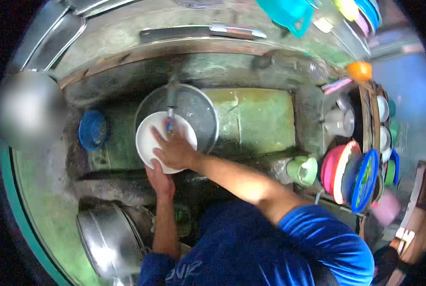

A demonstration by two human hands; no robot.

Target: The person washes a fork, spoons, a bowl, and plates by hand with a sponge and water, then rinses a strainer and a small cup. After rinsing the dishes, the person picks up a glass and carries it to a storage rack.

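A white bowl [146,138] is held tilted under the tap [170,102], above a large round metal basin [206,112]. My left hand [161,181] grips its near rim, with the thumb over the edge and the other fingers hidden beneath. Inside the bowl lies my right hand [177,151], its fingers spread over the inner surface and slightly smeared by motion. Whether water runs from the tap is hard to make out.
A blue plastic basket [93,130] sits left in the sink trough [265,119]. At the lower left stands a big metal pot [106,238]. Toward the right are a green mug [302,171], a pink basin [334,169] and a blue-rimmed basket [365,181].
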